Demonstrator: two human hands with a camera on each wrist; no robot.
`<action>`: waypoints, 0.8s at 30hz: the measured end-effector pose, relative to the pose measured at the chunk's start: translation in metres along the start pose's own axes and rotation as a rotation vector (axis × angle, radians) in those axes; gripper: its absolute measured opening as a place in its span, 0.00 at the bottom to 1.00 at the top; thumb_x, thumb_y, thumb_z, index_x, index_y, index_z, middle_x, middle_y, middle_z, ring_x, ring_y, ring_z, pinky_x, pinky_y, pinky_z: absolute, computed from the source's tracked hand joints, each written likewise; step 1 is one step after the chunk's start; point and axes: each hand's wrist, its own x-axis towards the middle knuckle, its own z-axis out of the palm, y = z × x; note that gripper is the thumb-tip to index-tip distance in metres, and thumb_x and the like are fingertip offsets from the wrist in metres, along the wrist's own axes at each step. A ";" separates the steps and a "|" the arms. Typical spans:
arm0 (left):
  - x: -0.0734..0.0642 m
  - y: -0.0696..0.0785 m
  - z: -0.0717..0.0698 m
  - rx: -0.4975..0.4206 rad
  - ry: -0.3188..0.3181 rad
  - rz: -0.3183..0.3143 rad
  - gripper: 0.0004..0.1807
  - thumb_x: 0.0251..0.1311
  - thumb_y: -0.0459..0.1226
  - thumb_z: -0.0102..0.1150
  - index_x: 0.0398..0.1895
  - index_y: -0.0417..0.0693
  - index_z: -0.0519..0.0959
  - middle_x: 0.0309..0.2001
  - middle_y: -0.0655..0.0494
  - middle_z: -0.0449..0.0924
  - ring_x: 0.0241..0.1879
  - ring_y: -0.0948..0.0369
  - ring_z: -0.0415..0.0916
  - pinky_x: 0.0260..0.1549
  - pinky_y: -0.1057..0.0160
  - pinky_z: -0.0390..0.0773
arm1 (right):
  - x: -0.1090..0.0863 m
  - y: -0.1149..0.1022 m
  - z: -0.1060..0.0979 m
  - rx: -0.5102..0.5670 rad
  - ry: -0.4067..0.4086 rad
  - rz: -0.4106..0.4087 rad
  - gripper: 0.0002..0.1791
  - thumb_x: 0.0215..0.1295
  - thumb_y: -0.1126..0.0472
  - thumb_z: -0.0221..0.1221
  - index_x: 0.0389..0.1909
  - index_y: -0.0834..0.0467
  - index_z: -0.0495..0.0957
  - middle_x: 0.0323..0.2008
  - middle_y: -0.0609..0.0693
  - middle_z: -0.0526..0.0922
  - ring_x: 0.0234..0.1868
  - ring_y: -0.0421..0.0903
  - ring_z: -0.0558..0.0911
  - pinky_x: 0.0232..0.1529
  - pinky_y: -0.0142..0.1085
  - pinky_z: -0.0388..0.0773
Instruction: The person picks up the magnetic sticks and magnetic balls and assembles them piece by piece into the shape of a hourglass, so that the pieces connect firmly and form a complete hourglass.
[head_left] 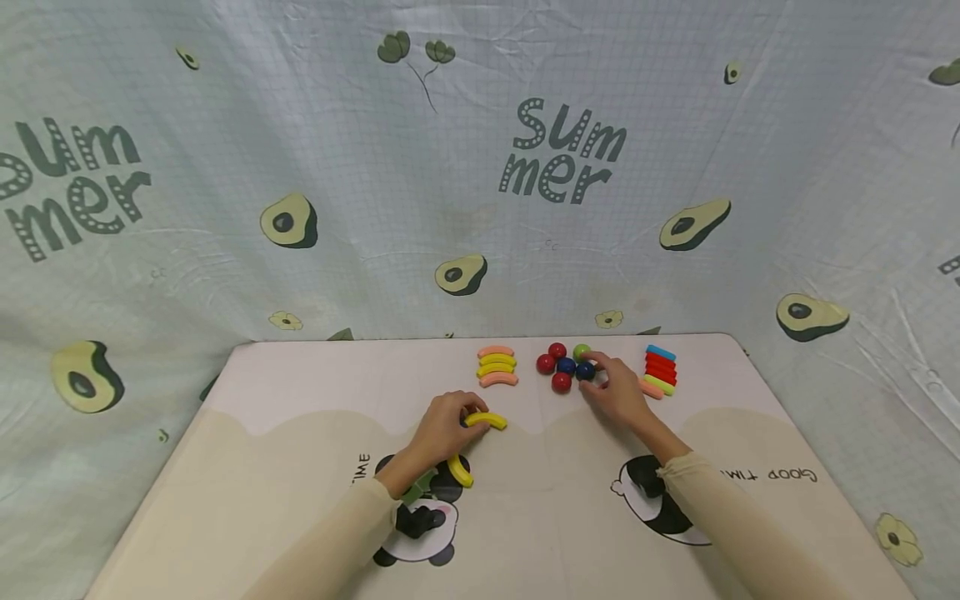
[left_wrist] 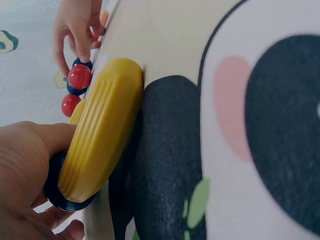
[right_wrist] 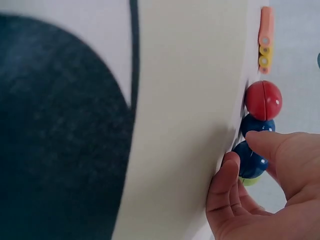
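One blue ball (left_wrist: 54,176) (right_wrist: 250,162) apparently lies pinched in each of the hands (head_left: 441,429) (head_left: 621,396).

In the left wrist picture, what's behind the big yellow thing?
A dark blue round thing, another yellow bit and the left hand peek out. The big yellow thing covers the rest of them, so I can't see that.

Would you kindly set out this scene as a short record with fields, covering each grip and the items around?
Left grip: holds yellow curved piece
Right grip: pinches dark blue ball
Beside that ball: other blue ball, green ball, three red balls
Row left of balls: salmon and yellow strips
Row right of balls: blue, red, yellow-green and salmon strips
Lower in head view: second yellow curved piece
Partly hidden: dark round thing at left grip
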 end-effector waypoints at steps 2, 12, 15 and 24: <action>0.000 0.000 0.000 0.000 -0.005 -0.012 0.08 0.59 0.35 0.74 0.41 0.45 0.86 0.33 0.57 0.81 0.34 0.60 0.73 0.37 0.62 0.75 | 0.001 -0.001 0.000 -0.009 -0.006 0.010 0.28 0.68 0.65 0.65 0.67 0.62 0.73 0.54 0.67 0.79 0.42 0.58 0.78 0.45 0.50 0.80; 0.004 0.003 -0.002 0.006 -0.033 -0.011 0.11 0.58 0.35 0.75 0.43 0.44 0.86 0.34 0.57 0.81 0.33 0.61 0.72 0.35 0.64 0.74 | 0.003 0.000 0.001 -0.011 -0.007 0.037 0.24 0.68 0.64 0.65 0.64 0.61 0.74 0.53 0.65 0.81 0.40 0.55 0.78 0.44 0.45 0.80; 0.006 0.003 -0.001 0.011 -0.043 -0.005 0.11 0.59 0.34 0.74 0.45 0.43 0.87 0.35 0.56 0.82 0.33 0.62 0.72 0.35 0.65 0.75 | 0.004 0.001 0.000 -0.008 -0.001 0.021 0.24 0.67 0.65 0.66 0.62 0.62 0.75 0.52 0.66 0.82 0.38 0.54 0.78 0.42 0.44 0.80; 0.009 0.002 -0.001 -0.019 -0.054 0.006 0.10 0.59 0.30 0.73 0.44 0.40 0.87 0.38 0.52 0.85 0.34 0.60 0.74 0.37 0.64 0.77 | 0.004 0.001 -0.004 0.022 -0.036 0.033 0.22 0.66 0.67 0.67 0.59 0.61 0.73 0.56 0.66 0.81 0.42 0.57 0.81 0.48 0.50 0.82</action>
